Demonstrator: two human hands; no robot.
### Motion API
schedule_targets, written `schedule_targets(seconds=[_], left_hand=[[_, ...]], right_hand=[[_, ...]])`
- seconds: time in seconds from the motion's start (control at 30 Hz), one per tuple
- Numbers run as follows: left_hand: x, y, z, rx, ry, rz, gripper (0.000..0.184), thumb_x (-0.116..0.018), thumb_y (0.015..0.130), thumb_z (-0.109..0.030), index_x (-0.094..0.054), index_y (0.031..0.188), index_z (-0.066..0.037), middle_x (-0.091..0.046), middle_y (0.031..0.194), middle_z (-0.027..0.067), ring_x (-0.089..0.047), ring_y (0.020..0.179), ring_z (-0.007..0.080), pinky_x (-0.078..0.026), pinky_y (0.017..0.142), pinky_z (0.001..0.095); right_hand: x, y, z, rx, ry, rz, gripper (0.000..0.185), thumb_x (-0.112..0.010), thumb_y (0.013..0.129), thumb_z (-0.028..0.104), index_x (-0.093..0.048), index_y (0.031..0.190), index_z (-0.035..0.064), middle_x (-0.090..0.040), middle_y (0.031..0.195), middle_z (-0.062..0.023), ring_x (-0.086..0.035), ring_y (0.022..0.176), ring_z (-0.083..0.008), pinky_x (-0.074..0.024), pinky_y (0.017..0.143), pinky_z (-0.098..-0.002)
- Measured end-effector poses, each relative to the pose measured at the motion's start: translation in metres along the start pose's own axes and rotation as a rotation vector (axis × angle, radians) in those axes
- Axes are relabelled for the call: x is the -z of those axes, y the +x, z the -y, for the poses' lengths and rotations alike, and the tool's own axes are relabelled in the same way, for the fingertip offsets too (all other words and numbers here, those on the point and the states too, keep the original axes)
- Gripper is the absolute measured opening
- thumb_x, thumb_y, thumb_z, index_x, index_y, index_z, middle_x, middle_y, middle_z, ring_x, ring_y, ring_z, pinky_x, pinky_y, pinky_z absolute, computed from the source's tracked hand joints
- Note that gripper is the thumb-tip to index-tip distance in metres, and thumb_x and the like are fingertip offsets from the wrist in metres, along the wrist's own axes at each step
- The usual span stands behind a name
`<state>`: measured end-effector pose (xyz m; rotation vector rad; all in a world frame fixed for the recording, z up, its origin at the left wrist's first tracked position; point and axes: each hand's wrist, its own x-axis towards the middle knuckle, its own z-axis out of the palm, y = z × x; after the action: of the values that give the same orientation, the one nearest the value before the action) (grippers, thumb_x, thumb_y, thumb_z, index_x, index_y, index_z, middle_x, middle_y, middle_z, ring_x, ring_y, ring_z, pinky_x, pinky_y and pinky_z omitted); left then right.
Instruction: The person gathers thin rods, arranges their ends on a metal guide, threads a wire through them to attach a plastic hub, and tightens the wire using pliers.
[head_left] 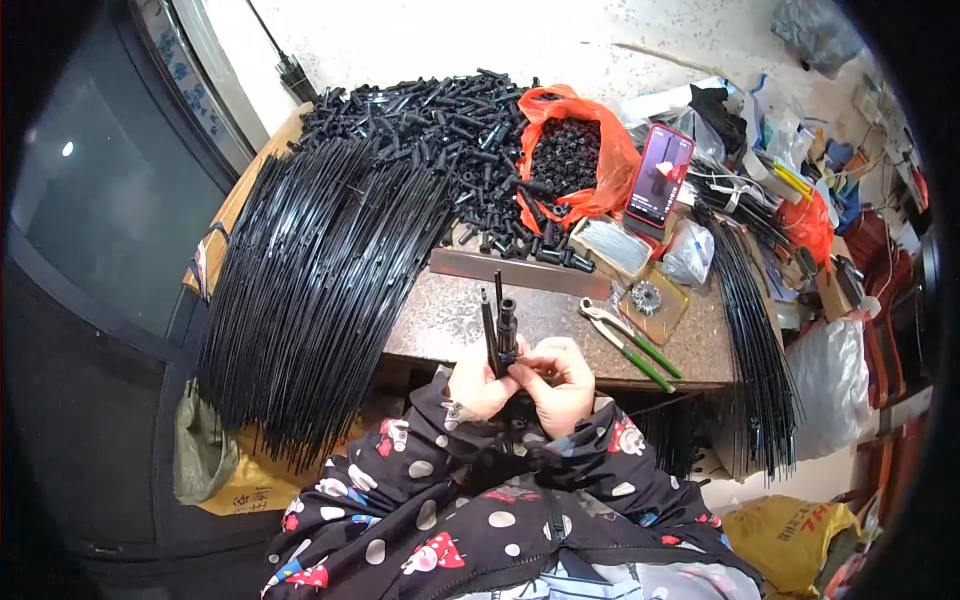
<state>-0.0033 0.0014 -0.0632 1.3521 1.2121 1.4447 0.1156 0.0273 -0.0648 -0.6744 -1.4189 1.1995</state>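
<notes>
A black tube (pixel 507 322) is held upright, pinched by the left hand (pixel 482 388) and right hand (pixel 562 385), near the table (pixel 450 325) edge. If the fingers get loose, it might be dropped.

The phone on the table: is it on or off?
On. The phone stands propped up, and its screen shows a bright picture.

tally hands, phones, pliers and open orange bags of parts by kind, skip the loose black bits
hands: 2
phone: 1
pliers: 1
open orange bag: 1
total: 5
</notes>
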Motion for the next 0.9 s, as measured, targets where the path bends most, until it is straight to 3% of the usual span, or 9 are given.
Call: schedule_targets(seconds=[0.13,0.23,0.27,0.37,0.5,0.57,0.67,0.77,0.9], left_hand=[[-0.014,-0.002,0.003,-0.082,-0.294,-0.104,0.015,-0.048,0.067,0.013,-0.054,0.075,0.0,-0.058,0.073,0.0045,-0.055,0.07,0.011,-0.044,0.065,0.0244],[-0.016,-0.001,-0.013,-0.067,-0.305,-0.093,0.014,-0.046,0.072,0.01,-0.055,0.08,0.002,-0.059,0.075,0.0054,-0.057,0.071,0.0131,-0.045,0.068,0.0251],[-0.009,-0.002,-0.001,-0.108,-0.16,-0.097,0.016,-0.045,0.074,0.008,-0.055,0.085,0.003,-0.059,0.078,0.0072,-0.057,0.077,0.0147,-0.046,0.072,0.0273],[-0.011,0.009,-0.029,-0.183,-0.109,-0.045,0.013,-0.052,0.079,0.0,-0.048,0.09,0.004,-0.057,0.089,0.016,-0.056,0.08,0.018,-0.046,0.072,0.0306],[-0.002,0.018,-0.087,-0.268,-0.055,0.195,0.007,-0.049,0.079,0.005,-0.044,0.082,0.002,-0.058,0.086,0.0159,-0.056,0.087,0.0223,-0.043,0.081,0.0363],[0.006,0.02,-0.092,-0.463,-0.097,0.303,0.017,-0.05,0.079,0.004,-0.037,0.089,-0.002,-0.053,0.072,0.0124,-0.058,0.074,0.0246,-0.045,0.075,0.0396],[0.01,0.006,-0.071,-0.265,-0.17,0.11,0.019,-0.054,0.077,0.001,-0.038,0.086,-0.002,-0.047,0.059,0.0086,-0.05,0.054,0.0159,-0.043,0.052,0.0285],[-0.001,0.006,-0.069,-0.129,-0.146,-0.032,0.015,-0.062,0.074,-0.008,-0.048,0.077,-0.004,-0.045,0.059,-0.0032,-0.04,0.053,0.0049,-0.032,0.05,0.0208],[-0.015,0.014,-0.083,-0.279,0.073,0.153,0.03,-0.069,0.069,-0.011,-0.05,0.092,-0.004,-0.048,0.062,-0.002,-0.04,0.051,0.005,-0.034,0.046,0.0215]], right_hand=[[0.005,0.009,0.0,-0.238,0.053,0.057,0.048,-0.073,0.059,0.003,-0.046,0.099,0.0044,-0.047,0.081,-0.0004,-0.043,0.067,-0.0078,-0.0408,0.061,-0.0213],[0.005,0.014,0.021,-0.095,-0.081,0.121,0.025,-0.071,0.061,0.003,-0.054,0.079,0.004,-0.047,0.078,-0.0004,-0.045,0.066,-0.0069,-0.0385,0.059,-0.0198],[0.005,0.012,0.019,0.014,-0.235,0.034,0.016,-0.07,0.061,0.003,-0.055,0.068,0.0047,-0.048,0.069,-0.0027,-0.048,0.062,-0.0111,-0.039,0.057,-0.0234],[0.004,0.021,0.045,0.433,-0.429,0.048,0.013,-0.068,0.062,0.002,-0.056,0.065,0.0055,-0.051,0.06,-0.0057,-0.049,0.059,-0.024,-0.0387,0.055,-0.0327],[0.027,0.028,0.088,0.77,-0.526,0.181,0.026,-0.067,0.062,0.0,-0.06,0.088,0.0018,-0.055,0.078,-0.0083,-0.053,0.067,-0.0239,-0.043,0.058,-0.0304],[0.058,0.024,0.087,0.846,-0.702,0.213,0.029,-0.065,0.063,-0.002,-0.058,0.091,-0.0025,-0.055,0.081,-0.0116,-0.054,0.069,-0.0231,-0.0446,0.059,-0.0303],[0.113,0.006,0.025,0.363,-1.059,0.077,0.041,-0.064,0.063,0.009,-0.054,0.102,0.0052,-0.052,0.1,-0.0145,-0.049,0.09,-0.0353,-0.041,0.077,-0.0395],[0.143,-0.024,-0.007,0.119,-1.711,0.108,0.049,-0.063,0.062,0.009,-0.048,0.108,0.0095,-0.038,0.114,-0.0196,-0.04,0.101,-0.0346,-0.0383,0.082,-0.0399],[0.16,-0.038,-0.034,-0.192,-1.07,0.248,0.036,-0.055,0.064,0.002,-0.049,0.099,0.0086,-0.044,0.111,-0.0187,-0.051,0.085,-0.0282,-0.0428,0.074,-0.0374]])
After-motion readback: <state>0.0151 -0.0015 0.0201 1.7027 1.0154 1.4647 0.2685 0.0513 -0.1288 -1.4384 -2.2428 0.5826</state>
